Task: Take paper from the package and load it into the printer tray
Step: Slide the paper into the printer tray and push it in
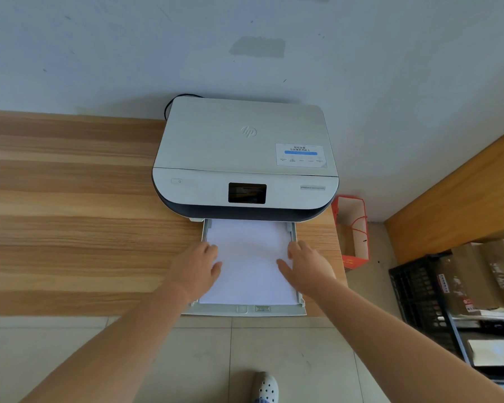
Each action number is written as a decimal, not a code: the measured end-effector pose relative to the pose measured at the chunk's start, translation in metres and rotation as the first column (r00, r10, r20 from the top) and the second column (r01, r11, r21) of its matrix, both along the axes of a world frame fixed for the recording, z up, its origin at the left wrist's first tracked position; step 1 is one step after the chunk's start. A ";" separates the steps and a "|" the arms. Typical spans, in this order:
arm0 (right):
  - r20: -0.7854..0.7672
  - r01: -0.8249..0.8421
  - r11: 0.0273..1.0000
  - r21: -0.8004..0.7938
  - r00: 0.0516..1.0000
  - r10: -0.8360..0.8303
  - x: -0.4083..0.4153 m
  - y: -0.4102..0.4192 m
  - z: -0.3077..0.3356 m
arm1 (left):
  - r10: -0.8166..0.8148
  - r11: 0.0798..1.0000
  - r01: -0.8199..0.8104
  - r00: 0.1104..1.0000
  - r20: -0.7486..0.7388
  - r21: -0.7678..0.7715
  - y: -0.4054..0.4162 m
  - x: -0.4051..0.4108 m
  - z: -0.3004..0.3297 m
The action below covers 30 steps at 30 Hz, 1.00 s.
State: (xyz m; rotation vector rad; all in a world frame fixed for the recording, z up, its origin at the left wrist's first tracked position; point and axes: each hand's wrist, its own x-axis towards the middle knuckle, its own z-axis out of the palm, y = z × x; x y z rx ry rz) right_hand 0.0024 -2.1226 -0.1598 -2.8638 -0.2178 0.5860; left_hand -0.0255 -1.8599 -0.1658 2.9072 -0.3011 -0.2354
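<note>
Paper lies flat in the pulled-out tray at the desk's front edge, below the printer. Left hand and right hand press its side edges, fingers loosely spread, gripping nothing.

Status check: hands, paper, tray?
Left hand and right hand flat on paper stack edges. Paper lies in pulled-out tray. Nothing blocking.

The surface to my left lies bare and wide. Ahead, the printer blocks the way above the tray. To my right the surface ends just beside the tray, with a red bag below.
</note>
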 end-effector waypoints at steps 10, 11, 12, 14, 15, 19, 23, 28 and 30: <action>0.113 -0.496 0.858 -0.129 0.853 0.510 -0.056 0.006 -0.019 | -0.354 0.906 0.373 0.927 -0.128 0.201 -0.013 -0.047 -0.025; 0.109 -0.497 0.855 -0.146 0.851 0.513 -0.056 0.006 -0.020 | -0.346 0.908 0.362 0.932 -0.109 0.211 -0.014 -0.046 -0.023; 0.102 -0.494 0.856 -0.154 0.854 0.511 -0.055 0.006 -0.020 | -0.352 0.903 0.365 0.931 -0.096 0.228 -0.014 -0.044 -0.020; 0.105 -0.475 0.869 -0.139 0.865 0.490 -0.051 0.006 -0.018 | -0.357 0.904 0.366 0.931 -0.084 0.221 -0.013 -0.042 -0.017; 0.109 -0.466 0.875 -0.130 0.871 0.479 -0.049 0.005 -0.016 | -0.364 0.905 0.369 0.929 -0.065 0.212 -0.012 -0.040 -0.015; 0.134 -0.455 0.882 -0.124 0.873 0.469 -0.042 0.003 -0.010 | -0.386 0.895 0.381 0.922 -0.029 0.231 -0.010 -0.033 -0.016; 0.174 -0.419 0.894 -0.158 0.880 0.443 -0.032 0.003 -0.008 | -0.352 0.909 0.332 0.935 0.039 0.253 -0.013 -0.025 -0.015; 0.180 -0.343 0.922 -0.179 0.910 0.373 -0.013 0.007 -0.008 | -0.237 0.941 0.208 0.968 0.080 0.268 -0.015 -0.009 -0.011; 0.189 -0.334 0.921 -0.199 0.910 0.370 -0.006 0.008 -0.007 | -0.211 0.942 0.181 0.974 0.080 0.284 -0.016 -0.002 -0.011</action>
